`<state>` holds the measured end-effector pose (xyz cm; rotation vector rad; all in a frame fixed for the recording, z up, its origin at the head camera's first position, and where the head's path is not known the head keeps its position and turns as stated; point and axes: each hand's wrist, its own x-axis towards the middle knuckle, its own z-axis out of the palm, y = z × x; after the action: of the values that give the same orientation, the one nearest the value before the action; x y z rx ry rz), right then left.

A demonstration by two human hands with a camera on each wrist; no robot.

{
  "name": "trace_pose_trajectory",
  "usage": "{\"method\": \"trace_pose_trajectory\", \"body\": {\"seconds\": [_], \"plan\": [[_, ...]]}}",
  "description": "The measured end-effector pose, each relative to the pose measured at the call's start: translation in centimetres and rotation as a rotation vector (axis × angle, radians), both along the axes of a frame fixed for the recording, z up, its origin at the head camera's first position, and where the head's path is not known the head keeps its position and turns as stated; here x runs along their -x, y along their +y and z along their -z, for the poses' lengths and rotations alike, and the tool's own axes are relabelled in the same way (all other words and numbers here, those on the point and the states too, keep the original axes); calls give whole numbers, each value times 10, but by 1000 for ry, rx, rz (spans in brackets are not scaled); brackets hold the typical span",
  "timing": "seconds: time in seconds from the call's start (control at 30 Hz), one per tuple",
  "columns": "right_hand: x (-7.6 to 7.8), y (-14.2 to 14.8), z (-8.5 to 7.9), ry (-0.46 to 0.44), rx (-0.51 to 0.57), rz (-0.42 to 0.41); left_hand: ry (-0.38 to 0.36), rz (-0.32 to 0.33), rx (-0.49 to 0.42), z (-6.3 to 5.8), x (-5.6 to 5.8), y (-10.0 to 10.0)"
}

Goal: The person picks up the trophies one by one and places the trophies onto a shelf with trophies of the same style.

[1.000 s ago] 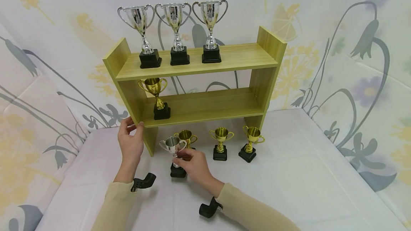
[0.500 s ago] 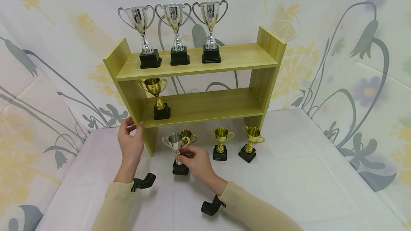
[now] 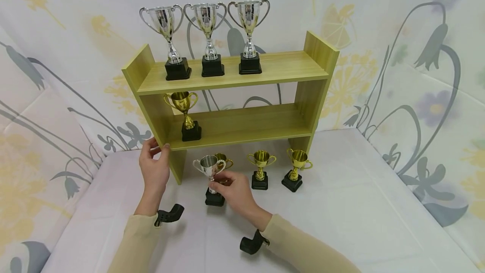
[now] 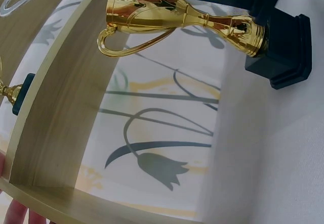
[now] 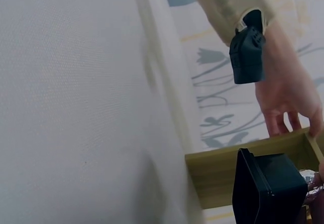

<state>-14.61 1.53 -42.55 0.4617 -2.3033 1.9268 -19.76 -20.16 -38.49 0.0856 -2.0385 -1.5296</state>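
My right hand [image 3: 239, 193] pinches a small silver trophy cup [image 3: 209, 164] by its stem. The cup is upright before the shelf's lower left, its black base [image 5: 276, 188] apart from the table in the right wrist view. Behind it stands a gold trophy [image 3: 222, 160], partly hidden in the head view but plainer in the left wrist view. My left hand [image 3: 154, 169] grips the left side panel of the wooden shelf [image 3: 242, 125] at the middle board's front corner, thumb in front and fingers outside. Another gold trophy [image 3: 186, 115] stands at the middle board's left end.
On the top board three large silver trophies [image 3: 207, 37] stand in a row toward the left. Two more gold trophies, one upright [image 3: 260, 169] and one turned at an angle [image 3: 295, 169], stand on the white-covered table [image 3: 341, 205]. Patterned cloth [image 3: 390, 75] hangs behind.
My right hand has carried the silver trophy slightly right and toward the shelf, so it covers more of the gold trophy behind. My left hand keeps its place on the panel.
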Motion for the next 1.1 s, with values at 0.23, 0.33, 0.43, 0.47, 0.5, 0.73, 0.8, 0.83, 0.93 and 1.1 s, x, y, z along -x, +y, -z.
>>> {"method": "trace_pose_trajectory", "body": {"seconds": [0.23, 0.33, 0.43, 0.47, 0.5, 0.73, 0.8, 0.83, 0.93, 1.1], "plan": [[-2, 3, -7, 2, 22, -6, -2, -8, -5, 0, -1, 0], [-3, 5, -9, 5, 33, -5, -3, -1, -6, 0, -1, 0], [-4, 6, -11, 6, 41, -3, -13, -1, -2, -6, -5, 4], [-3, 7, -11, 7, 41, -3, -18, -5, 1, -6, -4, 4], [-4, 7, -11, 8, 41, -3, -26, -10, 5, -6, -4, 4], [-4, 11, -15, 6, 51, -6, -22, -9, 5, 0, 0, 0], [-4, 12, -16, 7, 51, -7, -17, -6, 3, -1, -1, 0], [-4, 13, -16, 8, 50, -6, -15, -6, 3, -1, -1, 0], [-5, 15, -19, -1, 52, -4, -9, -10, 6, 0, -1, 0], [-6, 17, -21, -30, 46, 12, 0, -12, 14, 1, 0, 1]]}}
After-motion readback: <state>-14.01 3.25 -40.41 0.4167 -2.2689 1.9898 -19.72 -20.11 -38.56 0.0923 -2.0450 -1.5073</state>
